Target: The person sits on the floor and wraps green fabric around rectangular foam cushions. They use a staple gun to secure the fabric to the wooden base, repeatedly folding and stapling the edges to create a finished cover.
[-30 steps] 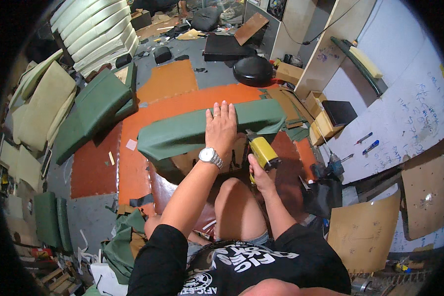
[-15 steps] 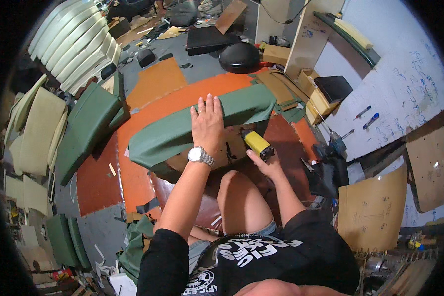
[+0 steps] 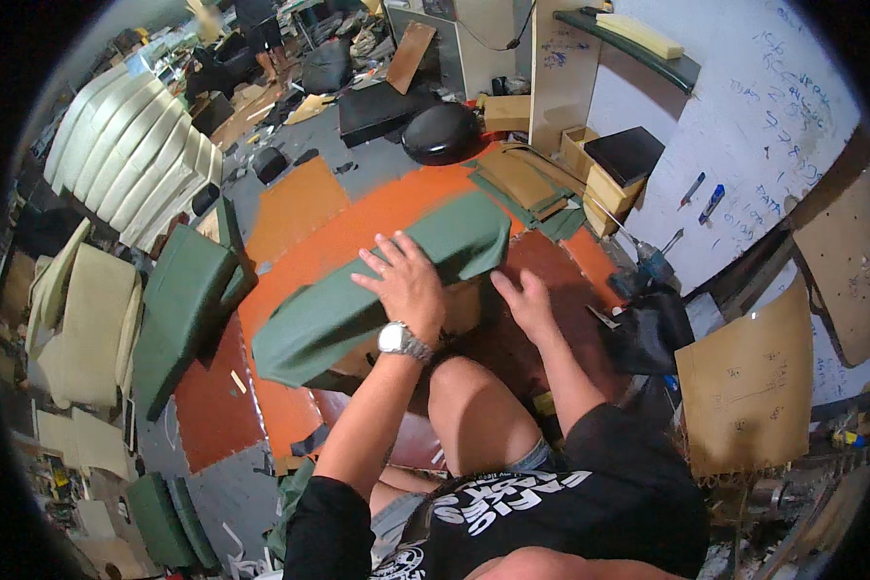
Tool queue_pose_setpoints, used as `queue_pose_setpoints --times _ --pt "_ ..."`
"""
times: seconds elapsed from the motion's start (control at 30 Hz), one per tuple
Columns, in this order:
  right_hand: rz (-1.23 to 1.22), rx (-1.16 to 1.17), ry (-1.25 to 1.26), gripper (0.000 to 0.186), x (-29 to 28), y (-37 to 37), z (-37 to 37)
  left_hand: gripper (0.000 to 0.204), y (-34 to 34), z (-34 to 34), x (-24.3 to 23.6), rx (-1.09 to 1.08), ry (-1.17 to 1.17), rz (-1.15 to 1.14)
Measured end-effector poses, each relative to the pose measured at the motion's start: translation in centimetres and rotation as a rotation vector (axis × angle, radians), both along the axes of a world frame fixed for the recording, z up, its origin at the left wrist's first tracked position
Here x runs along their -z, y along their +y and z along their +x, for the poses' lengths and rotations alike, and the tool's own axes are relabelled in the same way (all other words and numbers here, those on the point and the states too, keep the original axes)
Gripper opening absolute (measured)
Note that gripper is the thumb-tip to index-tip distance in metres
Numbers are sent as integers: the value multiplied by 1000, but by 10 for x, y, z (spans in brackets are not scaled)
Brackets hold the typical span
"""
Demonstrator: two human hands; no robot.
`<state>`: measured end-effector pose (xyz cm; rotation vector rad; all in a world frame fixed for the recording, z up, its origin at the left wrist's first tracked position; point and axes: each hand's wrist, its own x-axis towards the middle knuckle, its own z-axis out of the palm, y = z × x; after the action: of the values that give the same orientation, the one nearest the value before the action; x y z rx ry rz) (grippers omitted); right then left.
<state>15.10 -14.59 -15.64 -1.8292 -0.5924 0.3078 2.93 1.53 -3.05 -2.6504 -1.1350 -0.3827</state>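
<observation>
A long padded piece wrapped in green upholstery vinyl (image 3: 358,314) lies across in front of my knees, with a brown board (image 3: 464,304) showing on its near side. On the vinyl rests my left hand (image 3: 408,285), fingers spread, a metal-banded watch (image 3: 393,337) at the wrist. By the right end of the cover my right hand (image 3: 529,302) is held with fingers apart, its fingertips close to the loose corner; whether they touch is hard to tell. Low beside my right forearm shows a bit of the yellow tool (image 3: 545,404), mostly hidden.
Green padded panels (image 3: 179,314) and stacked white cushions (image 3: 130,145) stand on the left. Orange sheeting (image 3: 377,208) covers the floor. To the right are a cordless drill (image 3: 648,269), a black bag (image 3: 652,333) and a brown board (image 3: 749,387). Far back, a person (image 3: 259,34) stands.
My right hand has let go of the yellow tool, now low by my leg, and moved to the cover's right end. My left hand's fingers have spread, and the view has shifted.
</observation>
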Motion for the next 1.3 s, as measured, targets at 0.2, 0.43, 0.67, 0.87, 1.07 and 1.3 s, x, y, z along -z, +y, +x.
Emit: queue_pose_setpoints --times 0.2,0.43,0.67,0.87,1.07,1.3 --pt "305 -243 330 61 -72 51 -12 67 8 28 3 362 -83 47" --pt "61 -76 232 54 -64 67 10 62 21 34 6 377 -69 15" --pt "374 -220 172 42 -42 64 11 90 25 35 5 367 -65 -27" --pt "452 -293 103 40 -25 53 19 114 36 43 -38 443 110 -326" --pt "394 -231 135 35 -31 51 20 120 42 86 -46 328 166 -569" --pt "400 -214 6 33 24 46 17 111 13 74 -35 238 95 -345"
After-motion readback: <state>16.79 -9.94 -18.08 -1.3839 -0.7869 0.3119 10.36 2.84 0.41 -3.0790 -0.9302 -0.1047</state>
